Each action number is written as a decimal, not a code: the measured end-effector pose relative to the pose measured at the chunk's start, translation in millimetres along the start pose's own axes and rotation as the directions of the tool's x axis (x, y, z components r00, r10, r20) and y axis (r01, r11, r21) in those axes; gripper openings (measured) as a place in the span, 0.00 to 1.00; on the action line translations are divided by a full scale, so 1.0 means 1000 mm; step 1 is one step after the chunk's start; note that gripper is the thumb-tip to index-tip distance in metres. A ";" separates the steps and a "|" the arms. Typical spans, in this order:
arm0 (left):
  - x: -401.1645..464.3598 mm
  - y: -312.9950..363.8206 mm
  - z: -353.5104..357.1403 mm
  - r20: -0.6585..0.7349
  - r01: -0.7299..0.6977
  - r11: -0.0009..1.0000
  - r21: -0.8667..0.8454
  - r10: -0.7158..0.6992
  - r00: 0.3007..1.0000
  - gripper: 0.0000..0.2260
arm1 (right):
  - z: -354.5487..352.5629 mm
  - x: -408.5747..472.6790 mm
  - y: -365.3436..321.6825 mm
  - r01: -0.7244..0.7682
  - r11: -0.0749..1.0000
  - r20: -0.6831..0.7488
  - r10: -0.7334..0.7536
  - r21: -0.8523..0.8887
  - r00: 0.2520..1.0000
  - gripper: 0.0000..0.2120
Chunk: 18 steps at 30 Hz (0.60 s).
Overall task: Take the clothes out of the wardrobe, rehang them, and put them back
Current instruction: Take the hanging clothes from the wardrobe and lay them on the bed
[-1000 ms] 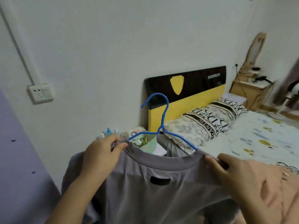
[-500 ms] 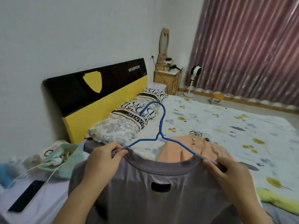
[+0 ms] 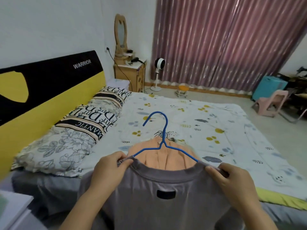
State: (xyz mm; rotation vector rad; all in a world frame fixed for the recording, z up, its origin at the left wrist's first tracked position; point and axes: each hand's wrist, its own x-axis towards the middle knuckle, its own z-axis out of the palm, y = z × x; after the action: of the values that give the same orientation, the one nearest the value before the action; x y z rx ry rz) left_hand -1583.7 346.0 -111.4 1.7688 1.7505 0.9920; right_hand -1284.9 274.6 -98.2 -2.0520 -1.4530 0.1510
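Note:
A grey T-shirt with a black label below the collar hangs on a blue wire hanger, whose hook sticks up through the neck. My left hand pinches the shirt's left shoulder by the collar. My right hand pinches the right shoulder. I hold the shirt up over the bed. A peach garment lies on the bed just behind the collar. The wardrobe is out of view.
Two patterned pillows lie along the black and yellow headboard. At the back stand a wooden dresser with a mirror, a white fan and pink curtains. A pink stool and a blue case stand at the right.
My view has swung right, from the wall and bedside table to the bed and curtains. Both hands kept their hold on the shirt's shoulders; the shirt now hangs over the bed.

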 end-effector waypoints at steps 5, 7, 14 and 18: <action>0.068 -0.003 0.045 0.091 0.001 1.000 -0.009 0.000 0.996 0.08 | 0.024 0.053 0.009 -0.092 0.995 -0.002 0.092 -0.048 0.996 0.25; 0.099 -0.004 0.061 0.119 -0.010 1.000 -0.011 0.012 0.993 0.09 | 0.034 0.078 0.010 -0.116 0.992 -0.014 0.116 -0.055 0.993 0.25; 0.194 -0.005 0.116 0.167 -0.037 0.999 -0.018 0.039 0.985 0.12 | 0.080 0.163 0.022 -0.204 0.969 -0.032 0.201 -0.137 0.979 0.21; 0.234 -0.009 0.152 0.156 -0.025 0.998 -0.054 0.033 0.987 0.07 | 0.109 0.208 0.035 -0.181 0.967 0.009 0.186 -0.178 0.983 0.15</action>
State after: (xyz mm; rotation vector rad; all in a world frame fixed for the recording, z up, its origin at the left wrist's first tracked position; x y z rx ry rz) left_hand -1490.9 601.3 -174.2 1.7931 1.5924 0.8767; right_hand -1221.4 496.6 -153.6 -2.3368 -1.3306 0.1276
